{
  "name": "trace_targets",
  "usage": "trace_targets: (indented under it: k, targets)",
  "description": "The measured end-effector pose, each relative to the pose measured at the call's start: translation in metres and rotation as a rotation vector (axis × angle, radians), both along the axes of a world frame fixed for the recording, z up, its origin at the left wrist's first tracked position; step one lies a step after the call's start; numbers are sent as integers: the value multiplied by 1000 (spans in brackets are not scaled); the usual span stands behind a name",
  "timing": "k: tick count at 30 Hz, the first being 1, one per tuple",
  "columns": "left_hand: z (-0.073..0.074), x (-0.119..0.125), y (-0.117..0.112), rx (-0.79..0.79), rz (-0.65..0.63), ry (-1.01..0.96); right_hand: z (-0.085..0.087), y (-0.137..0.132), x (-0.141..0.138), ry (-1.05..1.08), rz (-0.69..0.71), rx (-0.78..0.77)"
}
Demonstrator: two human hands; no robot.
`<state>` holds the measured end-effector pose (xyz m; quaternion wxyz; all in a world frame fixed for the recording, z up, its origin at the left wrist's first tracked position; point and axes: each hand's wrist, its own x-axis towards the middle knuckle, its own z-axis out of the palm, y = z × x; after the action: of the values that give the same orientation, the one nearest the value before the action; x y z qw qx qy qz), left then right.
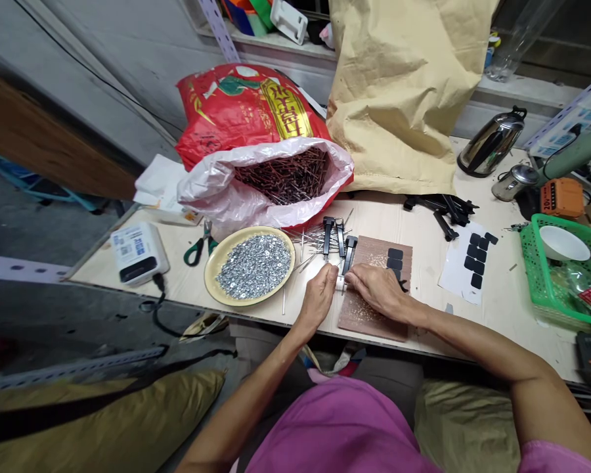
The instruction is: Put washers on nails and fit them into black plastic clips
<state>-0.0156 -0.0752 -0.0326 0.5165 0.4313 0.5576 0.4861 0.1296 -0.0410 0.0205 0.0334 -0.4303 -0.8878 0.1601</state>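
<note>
My left hand [320,299] and my right hand [380,290] meet at the near left corner of a brown board [374,315]. Both pinch a small white piece [341,284] between their fingertips. Just beyond the fingers lie three black clip-like parts [339,242] and a scatter of thin metal pins [309,238]. A yellow plate [211,272] heaped with small silver washers [253,264] sits left of my left hand. Black pads [394,259] rest on the board's far side.
An open red-and-white bag of dark nails [288,174] stands behind the plate, a big brown paper sack [398,92] beyond. Green-handled scissors [199,244] and a white charger box [138,253] lie left. A white sheet with black pads [475,263], more black parts [446,210], kettle [492,141], green basket [534,276] sit right.
</note>
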Motion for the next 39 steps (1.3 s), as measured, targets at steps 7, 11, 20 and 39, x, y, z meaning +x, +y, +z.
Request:
trace_targets:
  k: [7, 11, 20, 39]
  targets:
    - [-2, -1, 2, -12, 10, -58, -1, 0, -1, -45, 41, 158]
    - [-2, 0, 2, 3, -9, -57, 1, -1, -2, -91, 15, 111]
    - [-3, -3, 4, -117, -54, -183, 1, 0, 3, -87, 53, 268]
    - [15, 1, 7, -172, -108, -266, -5, -8, 18, -99, 4, 360]
